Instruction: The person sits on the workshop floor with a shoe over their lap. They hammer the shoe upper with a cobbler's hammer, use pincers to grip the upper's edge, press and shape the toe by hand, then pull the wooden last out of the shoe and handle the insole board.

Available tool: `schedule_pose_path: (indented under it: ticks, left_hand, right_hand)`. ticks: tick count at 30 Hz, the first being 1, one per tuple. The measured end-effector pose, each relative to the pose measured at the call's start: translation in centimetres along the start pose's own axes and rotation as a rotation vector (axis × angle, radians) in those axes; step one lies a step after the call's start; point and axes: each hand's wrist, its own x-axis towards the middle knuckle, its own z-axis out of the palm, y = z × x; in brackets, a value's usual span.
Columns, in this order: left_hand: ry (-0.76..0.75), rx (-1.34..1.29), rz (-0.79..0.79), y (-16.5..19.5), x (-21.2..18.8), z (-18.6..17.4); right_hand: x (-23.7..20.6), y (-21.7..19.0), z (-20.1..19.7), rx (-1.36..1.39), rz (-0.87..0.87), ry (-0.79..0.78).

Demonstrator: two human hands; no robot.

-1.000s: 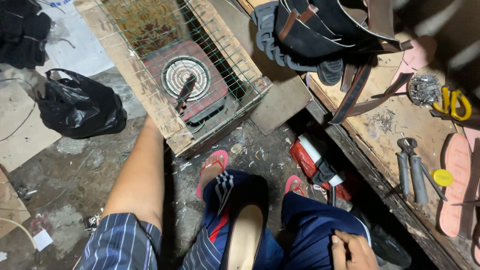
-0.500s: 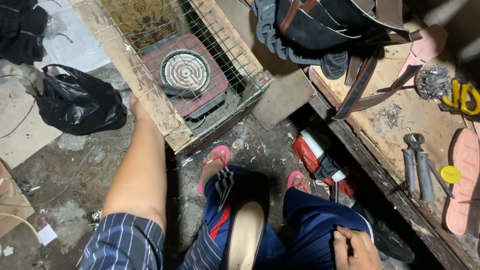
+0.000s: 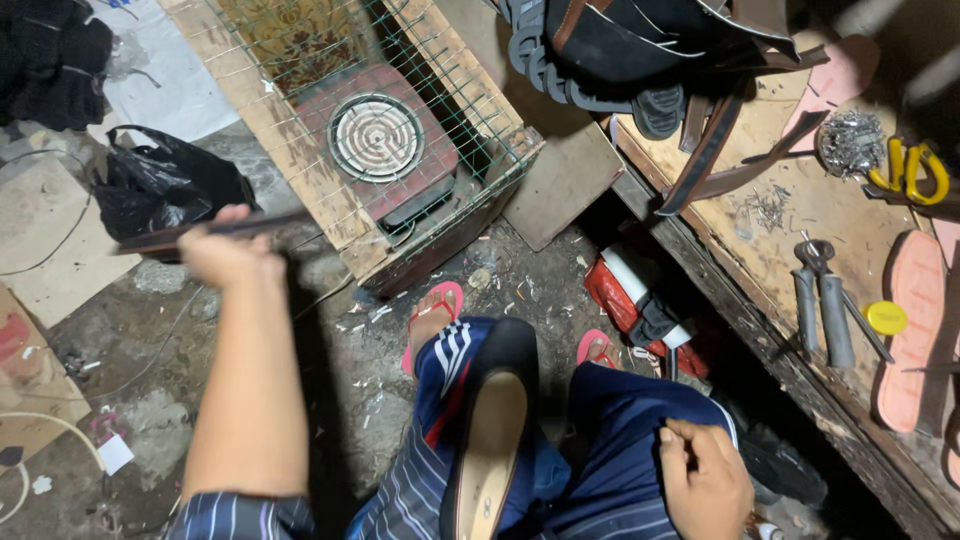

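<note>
My left hand [image 3: 228,252] is closed around a long, thin, dark tool [image 3: 170,236], blurred, held level above the floor to the left of a wooden crate [image 3: 300,170] fronted with green wire mesh. Inside the crate sits a red electric stove with a bare round coil [image 3: 377,137]. A black flat shoe [image 3: 495,420] with a tan insole lies sole-down on my lap. My right hand [image 3: 705,480] rests on my right knee with its fingers curled in, and I see nothing in it.
A black plastic bag [image 3: 165,185] lies left of the crate. The wooden bench at right carries pliers [image 3: 820,300], yellow-handled scissors [image 3: 910,170], a heap of small nails [image 3: 850,140], a yellow cap [image 3: 885,317] and pink soles [image 3: 915,320]. A red tool [image 3: 640,300] lies on the floor.
My left hand has drawn back from the stove to the left, carrying the dark tool that lay on the coil. The coil is now bare. The right hand stays on the knee.
</note>
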Motion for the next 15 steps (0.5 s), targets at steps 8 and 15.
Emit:
schedule_pose_path:
  ticks: [8, 15]
  left_hand:
    - [-0.880, 0.815, -0.141, 6.2, -19.7, -11.6]
    - [-1.462, 1.281, -0.562, 6.2, -30.3, -14.1]
  right_hand:
    - [-1.2, -5.7, -2.7, 0.922, 0.049, -0.543]
    - [-4.3, -8.7, -2.9, 1.515, 0.351, -0.610]
